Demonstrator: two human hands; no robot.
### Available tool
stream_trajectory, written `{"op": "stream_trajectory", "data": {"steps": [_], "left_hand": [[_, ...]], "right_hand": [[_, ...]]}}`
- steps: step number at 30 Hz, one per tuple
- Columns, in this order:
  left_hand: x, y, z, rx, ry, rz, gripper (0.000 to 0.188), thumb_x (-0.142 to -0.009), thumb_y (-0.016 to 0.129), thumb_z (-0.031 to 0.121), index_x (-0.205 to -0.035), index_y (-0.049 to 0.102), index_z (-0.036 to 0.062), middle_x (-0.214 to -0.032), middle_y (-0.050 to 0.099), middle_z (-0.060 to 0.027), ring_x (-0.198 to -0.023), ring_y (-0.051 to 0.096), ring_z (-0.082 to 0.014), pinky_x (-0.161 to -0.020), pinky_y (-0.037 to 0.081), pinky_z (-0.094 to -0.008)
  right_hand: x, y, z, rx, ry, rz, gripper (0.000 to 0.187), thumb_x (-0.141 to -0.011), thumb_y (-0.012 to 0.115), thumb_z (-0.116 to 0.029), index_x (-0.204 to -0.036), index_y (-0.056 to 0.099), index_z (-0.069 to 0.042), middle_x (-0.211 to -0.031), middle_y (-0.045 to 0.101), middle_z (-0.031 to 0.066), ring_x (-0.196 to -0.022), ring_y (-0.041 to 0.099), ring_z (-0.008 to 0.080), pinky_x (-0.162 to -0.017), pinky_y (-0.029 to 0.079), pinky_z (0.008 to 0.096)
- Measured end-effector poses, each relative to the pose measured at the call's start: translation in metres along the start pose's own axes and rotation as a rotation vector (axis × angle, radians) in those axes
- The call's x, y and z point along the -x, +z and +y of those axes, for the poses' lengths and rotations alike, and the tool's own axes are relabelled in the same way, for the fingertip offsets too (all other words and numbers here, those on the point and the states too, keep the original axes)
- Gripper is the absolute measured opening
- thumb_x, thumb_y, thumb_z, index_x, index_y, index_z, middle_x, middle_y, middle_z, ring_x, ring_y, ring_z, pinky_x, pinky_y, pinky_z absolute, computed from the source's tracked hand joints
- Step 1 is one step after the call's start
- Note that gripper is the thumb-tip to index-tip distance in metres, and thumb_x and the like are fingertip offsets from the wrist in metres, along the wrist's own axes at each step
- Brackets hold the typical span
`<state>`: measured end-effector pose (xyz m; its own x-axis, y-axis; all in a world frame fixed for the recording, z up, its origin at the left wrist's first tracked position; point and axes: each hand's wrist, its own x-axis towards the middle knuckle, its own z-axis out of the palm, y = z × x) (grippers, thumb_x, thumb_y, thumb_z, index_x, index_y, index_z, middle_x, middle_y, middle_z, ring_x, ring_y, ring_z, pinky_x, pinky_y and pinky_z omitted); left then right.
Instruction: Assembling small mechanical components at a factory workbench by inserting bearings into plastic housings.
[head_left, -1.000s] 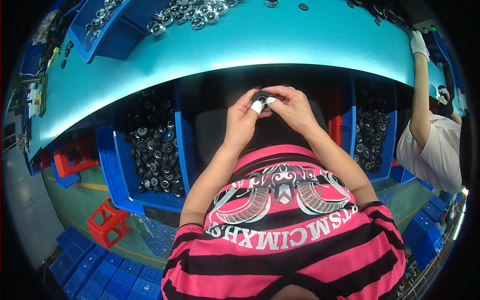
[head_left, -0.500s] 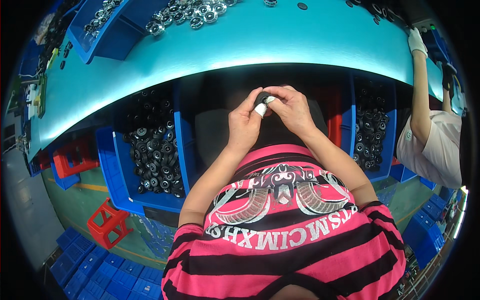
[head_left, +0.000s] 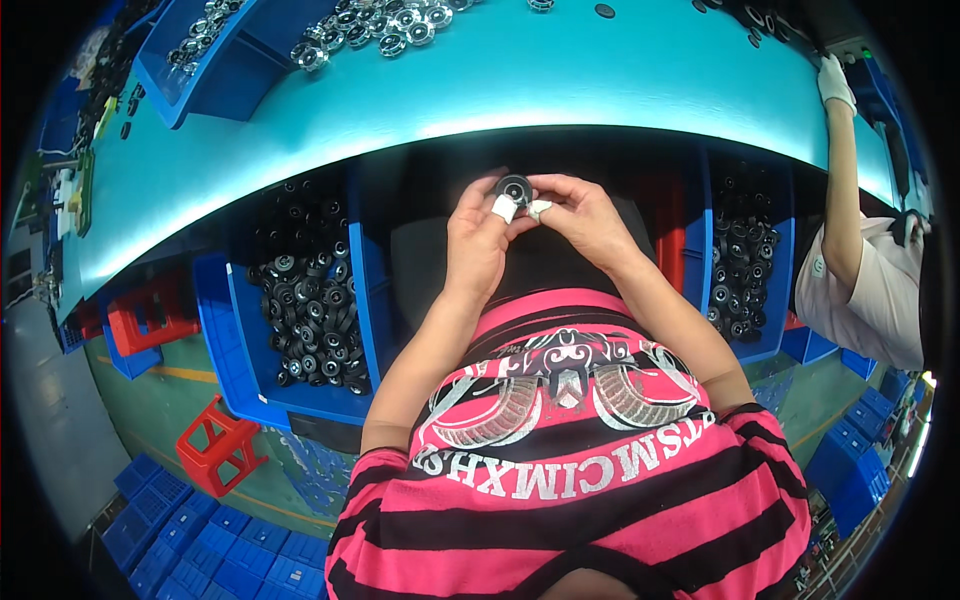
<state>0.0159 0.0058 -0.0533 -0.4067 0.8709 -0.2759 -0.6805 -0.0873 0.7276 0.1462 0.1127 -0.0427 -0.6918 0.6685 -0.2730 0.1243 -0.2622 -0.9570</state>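
Note:
Between my two hands, just below the table's near edge, is a small black wheel [head_left: 514,189] with a pale ring and hub on its face, turned up toward me. My left hand [head_left: 478,232] pinches the wheel from its left side, a white wrap on the thumb. From the right, my right hand [head_left: 587,222] has its fingers closed against the wheel's edge, and its thumb tip is wrapped in white too. The fingertips behind the wheel are partly hidden.
Blue bins of black wheels stand left [head_left: 308,310] and right [head_left: 742,265] of me. Clear wheel hubs [head_left: 385,25] lie on the turquoise table [head_left: 600,85], beside a blue tray [head_left: 225,75]. A red stool [head_left: 218,447] stands left. A co-worker's gloved hand [head_left: 835,82] is far right.
The wheel has turned from nearly edge-on to face-up. My left hand has shifted slightly left, and my thumbs have moved down off its middle.

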Motion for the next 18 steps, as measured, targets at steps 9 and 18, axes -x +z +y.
{"op": "stream_trajectory", "data": {"steps": [9,18], "left_hand": [[0.001,-0.002,0.006,-0.079,-0.098,-0.009,0.025,-0.104,0.051,0.013,-0.126,0.054,0.0004,-0.110,0.067,-0.0149,-0.091,0.072,-0.0240,-0.081,0.063,-0.0397],[0.000,-0.003,0.011,-0.020,-0.046,-0.123,0.033,-0.098,0.062,0.009,-0.129,0.054,0.0004,-0.113,0.064,-0.0146,-0.094,0.070,-0.0214,-0.082,0.062,-0.0369]], "right_hand": [[0.004,-0.002,-0.003,0.014,0.030,0.006,0.033,-0.089,0.064,-0.009,-0.120,0.070,0.001,-0.109,0.071,0.0103,-0.098,0.068,0.0153,-0.087,0.055,0.0294],[0.004,-0.004,-0.011,-0.249,0.119,-0.029,0.034,-0.093,0.059,-0.003,-0.126,0.066,0.002,-0.116,0.070,0.0109,-0.100,0.067,0.0154,-0.088,0.054,0.0285]]}}
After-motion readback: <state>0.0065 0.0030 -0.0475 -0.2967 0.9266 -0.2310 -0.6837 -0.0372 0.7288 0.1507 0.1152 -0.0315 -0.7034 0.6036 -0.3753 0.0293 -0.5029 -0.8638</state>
